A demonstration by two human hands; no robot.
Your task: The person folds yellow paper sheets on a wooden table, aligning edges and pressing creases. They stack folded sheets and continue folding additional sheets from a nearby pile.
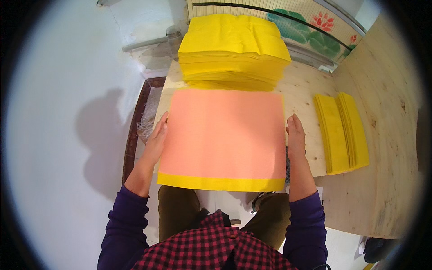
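A large pink sheet [225, 132] lies flat in front of me, over a yellow sheet [220, 183] that shows as a strip along the near edge. This near edge reaches past the table's front, above my lap. My left hand [155, 138] is at the left edge of the sheets, fingers stretched out. At the right edge is my right hand [295, 132], its fingers extended upward and slightly bent. Neither hand grips anything I can see. Whether the fingertips touch the edges, I cannot tell.
Behind the sheets stands a tall stack of yellow fabric-like sheets [234, 40]. Two folded yellow bundles [342, 132] lie to the right, by an upright wooden board [382, 90]. A glass jar [173, 38] stands at the back left, near the white wall [58, 90].
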